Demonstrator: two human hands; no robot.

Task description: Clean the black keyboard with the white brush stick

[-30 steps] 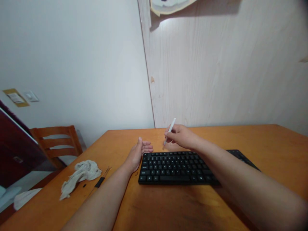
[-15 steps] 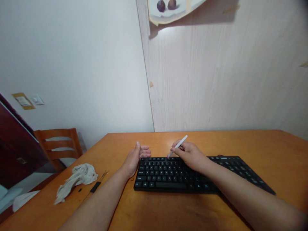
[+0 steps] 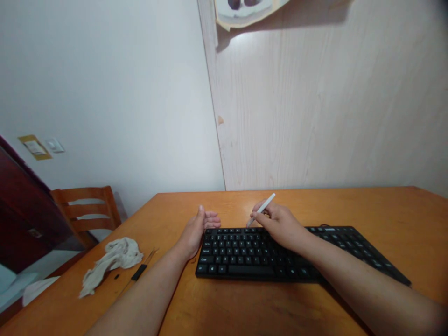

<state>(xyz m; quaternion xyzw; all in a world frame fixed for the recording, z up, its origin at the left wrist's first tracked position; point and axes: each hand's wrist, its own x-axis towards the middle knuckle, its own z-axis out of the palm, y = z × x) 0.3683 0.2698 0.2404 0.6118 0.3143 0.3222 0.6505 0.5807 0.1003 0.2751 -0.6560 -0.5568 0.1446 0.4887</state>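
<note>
In the head view, a white pen (image 3: 262,210) is pinched between the thumb and fingers of the right hand (image 3: 280,225), its tip held just above the top edge of a black keyboard (image 3: 238,256). The left hand (image 3: 196,232) is held open, fingers loosely spread, just beside the keyboard's top left corner. A crumpled cloth (image 3: 112,263) is lying near the left edge of the orange desk (image 3: 245,303).

A plain white wall (image 3: 112,93) meets a pale wood-look panel (image 3: 315,102). A small white light switch (image 3: 55,145) sits on the wall. Past the orange wooden surface (image 3: 266,308), a brown slatted wooden chair (image 3: 84,210) stands near dark red furniture (image 3: 24,214).
</note>
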